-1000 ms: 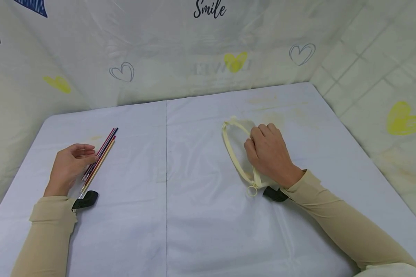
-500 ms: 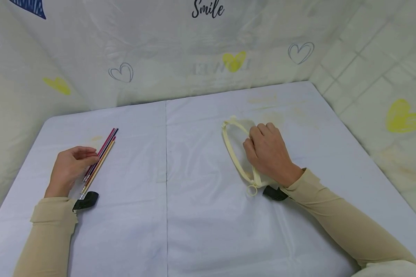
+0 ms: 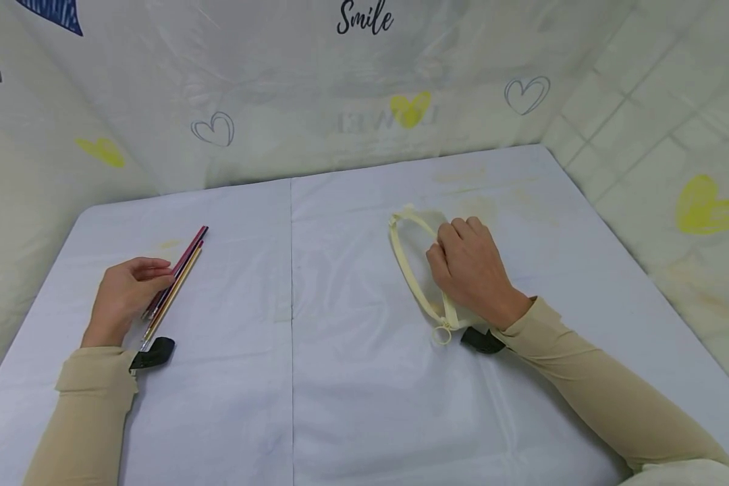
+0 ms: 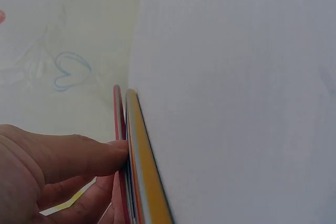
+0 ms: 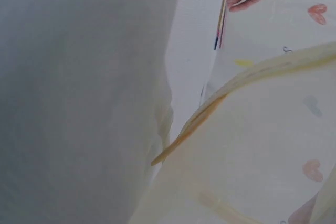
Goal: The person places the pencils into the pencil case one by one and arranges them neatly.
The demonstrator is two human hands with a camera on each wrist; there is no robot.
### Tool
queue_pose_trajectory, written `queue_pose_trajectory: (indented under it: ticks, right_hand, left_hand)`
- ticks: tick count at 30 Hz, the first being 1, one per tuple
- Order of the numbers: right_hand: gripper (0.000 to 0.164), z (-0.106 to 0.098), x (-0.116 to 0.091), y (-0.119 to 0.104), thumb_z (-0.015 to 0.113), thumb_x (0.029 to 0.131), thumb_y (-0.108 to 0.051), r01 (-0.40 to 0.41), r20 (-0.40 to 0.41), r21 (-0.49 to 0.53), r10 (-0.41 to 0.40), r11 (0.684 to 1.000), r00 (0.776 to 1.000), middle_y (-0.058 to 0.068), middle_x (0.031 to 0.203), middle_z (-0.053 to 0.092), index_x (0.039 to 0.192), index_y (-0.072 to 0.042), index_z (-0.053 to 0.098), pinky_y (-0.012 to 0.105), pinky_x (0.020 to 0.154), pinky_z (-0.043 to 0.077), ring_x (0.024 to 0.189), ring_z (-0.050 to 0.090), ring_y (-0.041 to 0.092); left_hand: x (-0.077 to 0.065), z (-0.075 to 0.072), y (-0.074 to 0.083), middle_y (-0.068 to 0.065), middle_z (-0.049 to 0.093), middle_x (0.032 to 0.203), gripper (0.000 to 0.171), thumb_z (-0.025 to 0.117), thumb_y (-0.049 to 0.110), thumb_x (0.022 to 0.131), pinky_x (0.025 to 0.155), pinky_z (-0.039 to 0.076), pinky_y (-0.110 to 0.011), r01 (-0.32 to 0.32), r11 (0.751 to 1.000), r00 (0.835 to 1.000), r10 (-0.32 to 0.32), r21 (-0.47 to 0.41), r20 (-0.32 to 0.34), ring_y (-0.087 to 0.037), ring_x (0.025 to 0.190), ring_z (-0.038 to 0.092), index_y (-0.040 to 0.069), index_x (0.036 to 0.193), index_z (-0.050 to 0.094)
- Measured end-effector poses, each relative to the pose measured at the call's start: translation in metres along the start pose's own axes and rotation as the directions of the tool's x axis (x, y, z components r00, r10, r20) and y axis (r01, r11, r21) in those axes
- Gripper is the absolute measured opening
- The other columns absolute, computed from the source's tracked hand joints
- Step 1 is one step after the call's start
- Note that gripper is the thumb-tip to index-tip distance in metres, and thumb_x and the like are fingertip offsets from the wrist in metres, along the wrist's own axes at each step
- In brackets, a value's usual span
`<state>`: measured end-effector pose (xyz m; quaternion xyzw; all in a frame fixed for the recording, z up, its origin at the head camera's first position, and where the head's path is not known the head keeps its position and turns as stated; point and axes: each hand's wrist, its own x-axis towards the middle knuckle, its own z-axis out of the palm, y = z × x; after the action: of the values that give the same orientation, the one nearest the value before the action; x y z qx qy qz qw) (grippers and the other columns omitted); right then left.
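Note:
At the left of the table, my left hand (image 3: 124, 297) pinches a bundle of several slim pencils (image 3: 185, 270) between thumb and fingers. The bundle lies slantwise, red, dark and gold in colour. The left wrist view has the thumb pressed against the pencils (image 4: 149, 187), with the other fingers behind them. On the right, my right hand (image 3: 470, 270) grips the edge of a see-through zip pouch with a pale yellow zipper band (image 3: 405, 266). The pouch mouth gapes, and a ring pull (image 3: 441, 335) hangs at its near end. My right fingertips are hidden in the head view.
A white cloth (image 3: 340, 391) with a seam down its middle covers the table. Behind and beside it hangs a pale curtain (image 3: 304, 81) printed with hearts and words. A black wrist mount (image 3: 153, 353) sits under the left wrist, another mount (image 3: 482, 340) under the right.
My left hand has shifted very slightly to the right, with the pencils still pinched. The right hand and the pouch have stayed in place.

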<state>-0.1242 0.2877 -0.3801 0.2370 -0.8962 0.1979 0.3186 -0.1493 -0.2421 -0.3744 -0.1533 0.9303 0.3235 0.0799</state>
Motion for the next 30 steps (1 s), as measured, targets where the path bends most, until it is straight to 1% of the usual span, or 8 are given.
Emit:
queue_pose_trajectory:
  ticks: [6,11,14,16,20,23,27,30]
  right_hand:
    - [0.033,-0.001,0.000,-0.001,0.036,0.094,-0.004,-0.011,0.007,0.001,0.011,1.000,1.000,0.005,0.062,0.023,0.063,-0.010,0.029,0.031,0.065,0.015,0.062,0.016,0.019]
    - [0.033,-0.002,0.001,-0.002,0.036,0.094,-0.002,-0.002,-0.005,0.003,0.002,1.000,1.000,0.006,0.061,0.023,0.063,-0.010,0.029,0.031,0.064,0.015,0.062,0.016,0.020]
    - [0.033,-0.002,0.001,-0.002,0.037,0.093,-0.002,0.002,-0.010,0.002,-0.002,1.000,1.000,0.006,0.061,0.023,0.063,-0.010,0.029,0.031,0.064,0.015,0.062,0.016,0.020]
    - [0.033,-0.002,0.001,-0.002,0.037,0.093,-0.001,0.002,-0.012,0.001,-0.002,1.000,1.000,0.006,0.061,0.023,0.063,-0.010,0.029,0.031,0.064,0.015,0.062,0.016,0.020]
    - [0.033,-0.001,0.000,-0.001,0.037,0.094,-0.002,0.000,-0.010,0.002,0.000,1.000,1.000,0.006,0.061,0.024,0.063,-0.010,0.030,0.031,0.064,0.015,0.062,0.017,0.020]
    - [0.033,-0.001,0.000,-0.001,0.036,0.095,-0.004,0.000,-0.005,-0.008,0.000,1.000,1.000,0.004,0.062,0.023,0.063,-0.010,0.030,0.031,0.064,0.015,0.062,0.017,0.020]
    - [0.033,0.001,0.000,-0.001,0.033,0.096,-0.005,0.002,-0.017,-0.014,-0.002,1.000,1.000,0.003,0.063,0.021,0.064,-0.011,0.030,0.030,0.064,0.014,0.063,0.016,0.019]
    - [0.033,0.001,0.000,-0.001,0.034,0.096,-0.005,0.005,-0.033,-0.006,-0.005,1.000,0.999,0.003,0.063,0.021,0.064,-0.011,0.029,0.030,0.065,0.013,0.063,0.016,0.019]
  left_hand:
    - [-0.001,-0.003,0.002,-0.007,0.069,0.122,0.046,0.065,0.031,0.101,0.078,0.045,-0.018,0.006,0.999,1.000,-0.005,0.048,-0.006,0.008,0.084,0.055,0.008,0.140,0.060]
    - [-0.005,-0.008,0.004,-0.016,0.065,0.134,0.048,0.062,0.036,0.102,0.082,0.040,-0.025,0.006,0.999,1.000,-0.006,0.052,-0.005,-0.007,0.099,0.056,0.009,0.141,0.059]
    - [-0.007,-0.012,0.008,-0.014,0.062,0.135,0.048,0.061,0.037,0.103,0.082,0.040,-0.026,0.006,0.999,1.000,-0.005,0.043,-0.006,-0.013,0.106,0.056,0.010,0.142,0.059]
    - [-0.009,-0.013,0.010,-0.013,0.061,0.135,0.048,0.060,0.037,0.103,0.081,0.041,-0.025,-0.003,0.999,1.000,0.003,0.041,-0.006,-0.012,0.106,0.055,0.010,0.142,0.059]
    - [-0.013,-0.014,0.017,-0.008,0.062,0.133,0.049,0.060,0.038,0.104,0.079,0.047,-0.016,-0.029,0.999,1.000,0.028,0.025,0.009,0.000,0.097,0.056,0.011,0.144,0.058]
    - [-0.016,-0.016,0.021,0.005,0.063,0.123,0.052,0.061,0.042,0.103,0.078,0.048,-0.012,-0.046,0.999,0.998,0.047,-0.008,0.031,0.009,0.089,0.059,0.013,0.146,0.056]
    - [-0.019,-0.016,0.029,0.025,0.061,0.106,0.054,0.064,0.042,0.102,0.080,0.051,-0.008,-0.072,0.992,0.994,0.080,-0.108,0.068,0.012,0.088,0.065,0.014,0.147,0.054]
    - [-0.021,-0.016,0.033,0.028,0.065,0.102,0.052,0.067,0.034,0.101,0.079,0.056,-0.007,-0.102,0.964,0.986,0.130,-0.245,0.101,0.007,0.089,0.069,0.012,0.146,0.054]
